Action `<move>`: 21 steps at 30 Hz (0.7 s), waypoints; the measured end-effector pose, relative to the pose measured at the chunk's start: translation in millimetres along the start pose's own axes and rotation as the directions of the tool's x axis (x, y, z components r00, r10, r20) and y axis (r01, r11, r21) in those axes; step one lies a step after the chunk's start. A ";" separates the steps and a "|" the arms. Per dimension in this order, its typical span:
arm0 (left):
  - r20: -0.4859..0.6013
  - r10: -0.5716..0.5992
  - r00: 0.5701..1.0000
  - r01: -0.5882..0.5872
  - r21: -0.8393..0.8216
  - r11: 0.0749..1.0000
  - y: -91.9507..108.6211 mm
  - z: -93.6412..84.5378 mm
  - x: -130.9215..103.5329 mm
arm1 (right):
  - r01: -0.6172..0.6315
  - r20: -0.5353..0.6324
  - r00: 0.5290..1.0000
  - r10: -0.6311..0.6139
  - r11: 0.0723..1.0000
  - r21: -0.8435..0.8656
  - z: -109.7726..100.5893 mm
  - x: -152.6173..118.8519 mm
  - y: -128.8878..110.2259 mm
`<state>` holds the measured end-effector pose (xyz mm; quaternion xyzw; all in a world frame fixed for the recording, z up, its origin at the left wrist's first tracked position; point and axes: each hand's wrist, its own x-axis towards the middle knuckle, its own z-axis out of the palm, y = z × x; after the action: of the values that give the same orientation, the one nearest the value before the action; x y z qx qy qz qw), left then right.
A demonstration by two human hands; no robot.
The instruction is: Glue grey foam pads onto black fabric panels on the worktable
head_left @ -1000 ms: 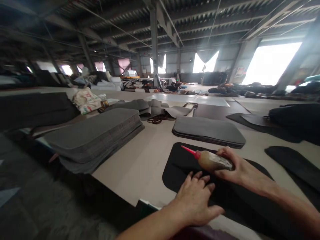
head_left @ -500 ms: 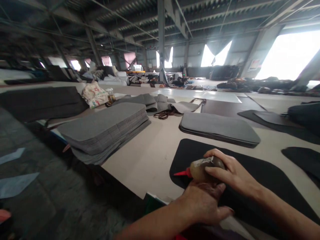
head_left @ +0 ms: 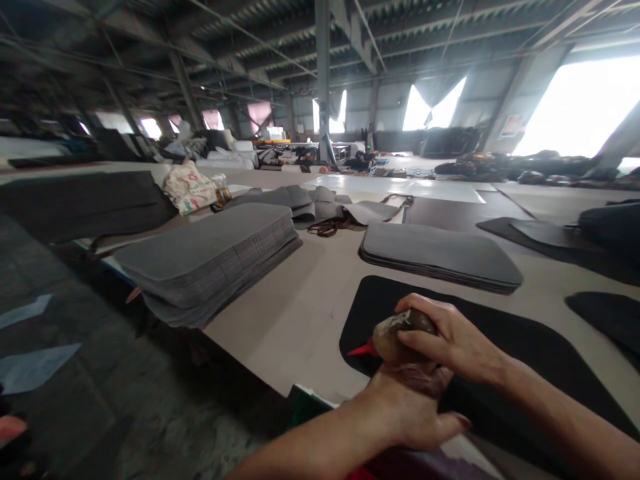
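My right hand (head_left: 450,337) is wrapped round a squeeze bottle (head_left: 387,339) of cloudy yellowish-brown material. Its red pointed nozzle (head_left: 361,349) aims left, over the left end of a black rounded sheet (head_left: 490,327) on the table; I cannot tell whether the tip touches. Just below the bottle lies my left hand (head_left: 413,403), close against the right hand. The left thumb stretches out to the right, apart from the fingers, which are partly hidden behind the bottle and right hand.
A tall stack of grey sheets (head_left: 215,243) stands at the table's left edge. Beyond the black sheet lies a lower grey stack (head_left: 440,250). Farther back are loose grey pieces (head_left: 285,199), brown straps (head_left: 325,229) and a printed cloth bag (head_left: 189,188). Dark pieces (head_left: 607,320) lie at right.
My right hand and the bottle have shifted slightly left, and the nozzle dips a little lower. The left hand stays nearly in place below them.
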<state>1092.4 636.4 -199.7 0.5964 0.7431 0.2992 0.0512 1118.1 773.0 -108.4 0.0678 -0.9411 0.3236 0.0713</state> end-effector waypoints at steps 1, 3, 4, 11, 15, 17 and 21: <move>0.004 0.000 1.000 0.000 -0.005 1.000 0.0 0.3 0.5 | 0.014 0.001 1.000 -0.014 1.000 -0.008 -0.3 1.1 -1.1; 0.006 -0.008 1.000 0.009 -0.014 1.000 0.0 1.1 1.5 | 0.048 0.003 0.999 -0.048 0.999 -0.025 -0.8 3.4 -2.7; 0.009 -0.013 1.000 0.013 -0.018 1.000 0.0 1.5 1.9 | 0.070 0.008 0.998 -0.069 0.997 -0.038 -1.2 4.9 -3.0; 0.109 -0.055 0.992 0.056 -0.010 0.998 1.5 -1.1 1.1 | 0.099 -0.015 0.994 -0.109 0.943 -0.317 -7.1 24.6 6.7; 0.090 -0.028 0.996 0.027 0.017 0.999 -0.1 -0.5 0.8 | 0.056 -0.055 0.995 -0.084 0.923 -0.382 -10.3 37.9 15.1; 0.076 -0.017 0.997 0.015 0.034 0.999 -1.1 0.1 1.1 | 0.027 -0.085 0.994 -0.068 0.909 -0.416 -11.5 43.6 19.5; 0.082 -0.020 0.996 0.019 0.015 1.000 -2.0 0.2 0.8 | -0.034 -0.154 0.987 -0.047 0.875 -0.483 -14.4 56.6 32.2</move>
<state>1090.5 637.0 -200.6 0.6013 0.7482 0.2687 0.0803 1058.3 802.4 -106.4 0.0247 -0.9829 0.0823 0.1629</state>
